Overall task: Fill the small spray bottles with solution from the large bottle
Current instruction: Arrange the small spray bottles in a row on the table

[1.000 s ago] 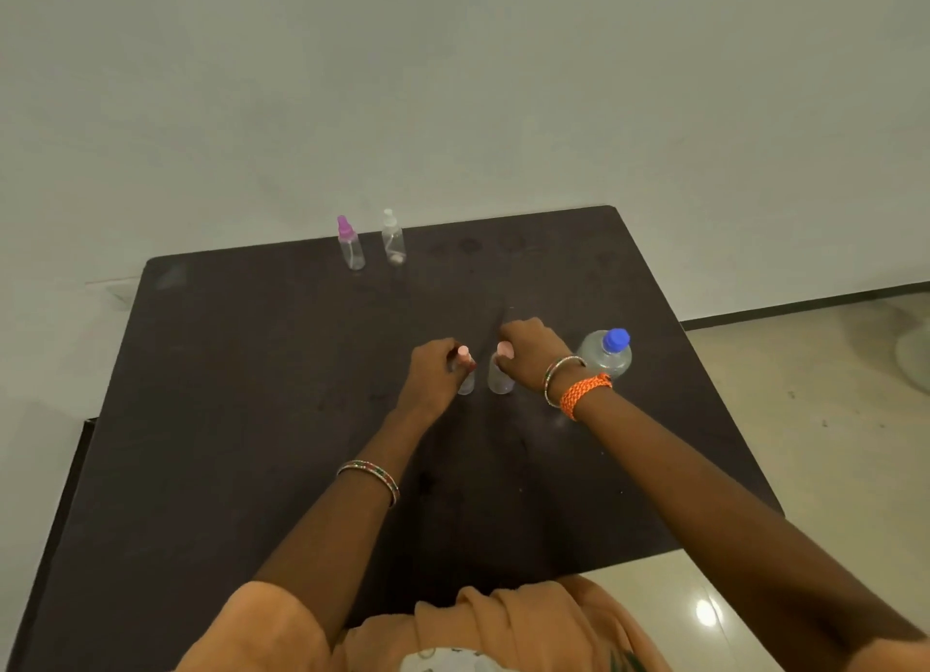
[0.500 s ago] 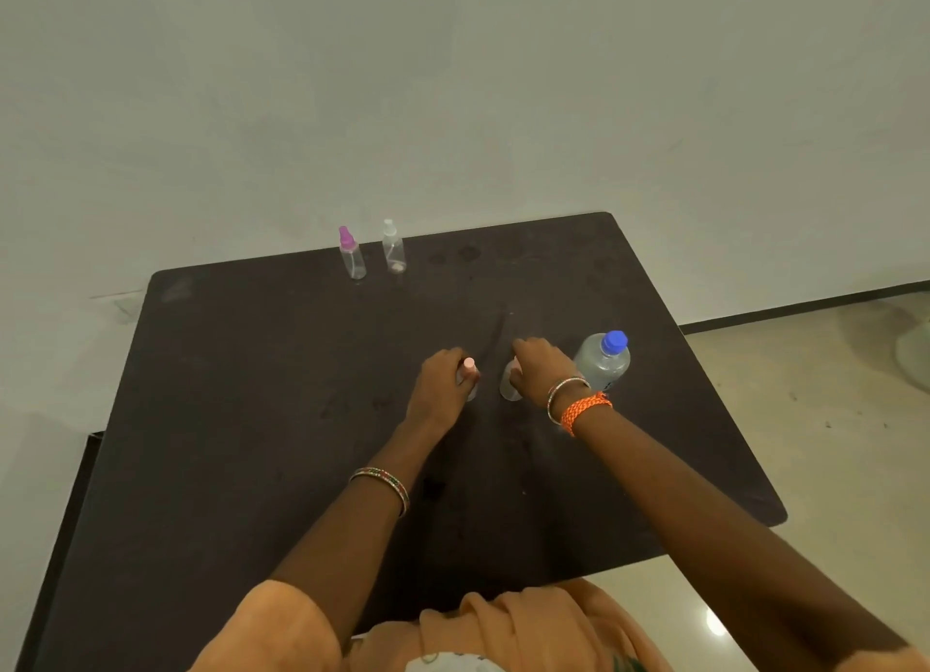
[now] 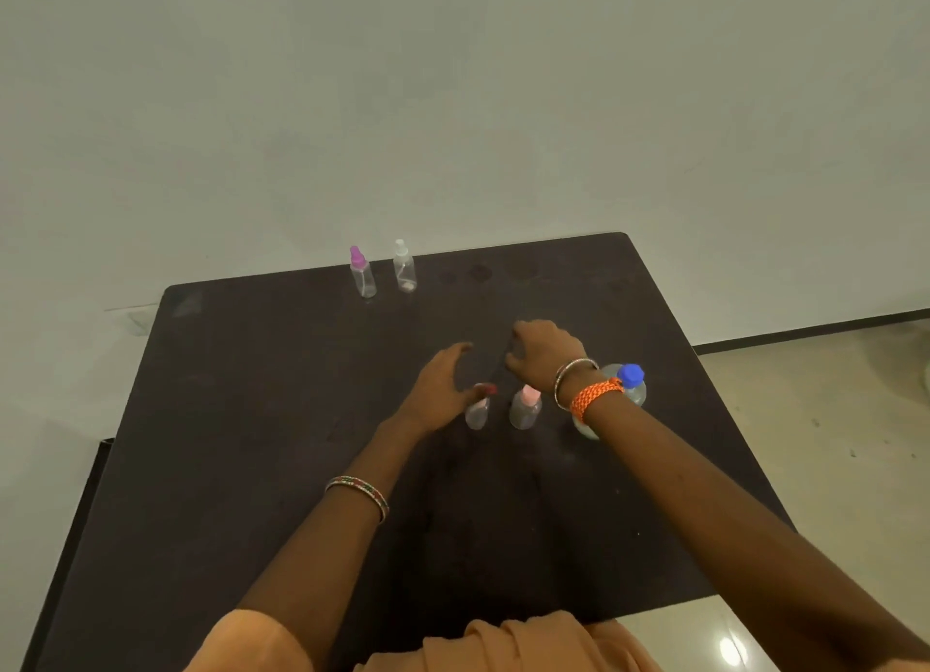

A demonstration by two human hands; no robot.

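Two small clear spray bottles stand side by side mid-table: one with a red-pink cap [image 3: 478,410] and one with a pale pink cap [image 3: 526,407]. My left hand [image 3: 435,387] hovers just beyond and left of them, fingers relaxed, holding nothing. My right hand [image 3: 543,347] is above and beyond them, fingers loosely curled and empty. The large clear bottle with a blue cap [image 3: 626,387] stands upright to the right, partly hidden by my right wrist. Two more small spray bottles stand at the far edge: a purple-capped one [image 3: 362,274] and a white-capped one [image 3: 404,269].
The dark table [image 3: 251,420] has its far edge against a pale wall. Its right edge drops to a glossy tiled floor [image 3: 830,445]. My orange sleeves and lap lie at the near edge.
Both hands have let go of the two near spray bottles and moved away from me, past them. The bottles now stand free on the table.
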